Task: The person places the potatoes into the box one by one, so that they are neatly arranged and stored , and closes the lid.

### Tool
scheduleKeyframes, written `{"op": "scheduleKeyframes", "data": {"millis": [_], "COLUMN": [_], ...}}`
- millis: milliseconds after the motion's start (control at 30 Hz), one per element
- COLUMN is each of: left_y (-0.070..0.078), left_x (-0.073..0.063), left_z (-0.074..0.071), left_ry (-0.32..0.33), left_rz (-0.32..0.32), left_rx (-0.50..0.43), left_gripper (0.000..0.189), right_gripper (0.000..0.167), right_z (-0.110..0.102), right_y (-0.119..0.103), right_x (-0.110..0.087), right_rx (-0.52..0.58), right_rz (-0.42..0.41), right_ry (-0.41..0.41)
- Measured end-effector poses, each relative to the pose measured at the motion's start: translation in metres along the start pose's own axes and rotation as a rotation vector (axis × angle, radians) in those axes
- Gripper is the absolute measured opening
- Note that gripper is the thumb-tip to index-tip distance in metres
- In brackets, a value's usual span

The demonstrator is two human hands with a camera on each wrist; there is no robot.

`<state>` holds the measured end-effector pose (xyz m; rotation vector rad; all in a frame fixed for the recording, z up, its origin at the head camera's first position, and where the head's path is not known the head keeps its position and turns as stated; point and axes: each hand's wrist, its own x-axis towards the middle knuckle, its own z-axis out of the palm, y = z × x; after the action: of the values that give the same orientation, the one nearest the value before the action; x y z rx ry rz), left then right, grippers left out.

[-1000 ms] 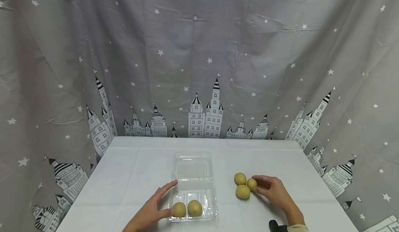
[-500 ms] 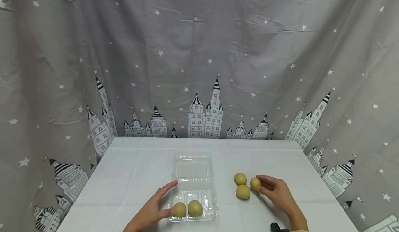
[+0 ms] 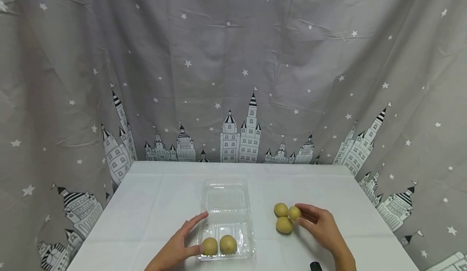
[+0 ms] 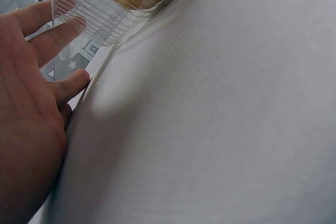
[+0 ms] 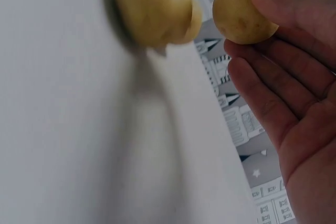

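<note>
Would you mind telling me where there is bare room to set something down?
Bare tabletop lies left of the clear container, beyond the left hand; between the container and the two potatoes; and behind those, toward the curtain. It is crowded where the right hand pinches a third potato beside them, and in the container's near half, with two more.

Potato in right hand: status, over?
Right hand pinches small round yellow potato. Left hand at open clear plastic container, two yellow potatoes inside. Two more yellow potatoes between held one and container.

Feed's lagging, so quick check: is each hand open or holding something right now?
Left hand: open, fingers spread at the clear container.
Right hand: holding a small potato with thumb and fingers.
</note>
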<state>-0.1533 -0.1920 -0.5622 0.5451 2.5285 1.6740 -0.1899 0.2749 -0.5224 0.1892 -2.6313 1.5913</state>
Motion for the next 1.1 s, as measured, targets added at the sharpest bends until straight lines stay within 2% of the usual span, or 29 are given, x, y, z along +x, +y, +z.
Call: {"op": "scheduleKeyframes", "data": {"millis": [167, 233, 433, 733, 1000, 1100], "left_y": [-0.003, -0.004, -0.002, 0.003, 0.000, 0.000], "left_x": [-0.001, -0.001, -0.001, -0.002, -0.002, -0.001], "left_z": [0.001, 0.001, 0.001, 0.000, 0.001, 0.001], "left_ry": [0.016, 0.020, 0.015, 0.009, 0.013, 0.014], "left_rz": [0.103, 0.111, 0.025, 0.000, 0.003, -0.020], "left_rx": [0.006, 0.008, 0.000, 0.023, 0.024, 0.039], "left_gripper": [0.083, 0.082, 0.084, 0.085, 0.085, 0.085], "right_gripper": [0.044, 0.044, 0.043, 0.043, 0.041, 0.041], "right_z": [0.013, 0.018, 0.030, 0.052, 0.073, 0.079], "right_y": [-0.006, -0.008, -0.020, -0.035, -0.053, -0.057], "right_x": [-0.001, 0.000, 0.003, 0.010, 0.016, 0.018], "right_rx": [0.041, 0.054, 0.044, 0.084, 0.055, 0.059], "right_rz": [-0.046, -0.059, -0.115, -0.174, -0.216, -0.240], "right_ry": [-0.003, -0.008, -0.033, -0.098, -0.139, -0.161]}}
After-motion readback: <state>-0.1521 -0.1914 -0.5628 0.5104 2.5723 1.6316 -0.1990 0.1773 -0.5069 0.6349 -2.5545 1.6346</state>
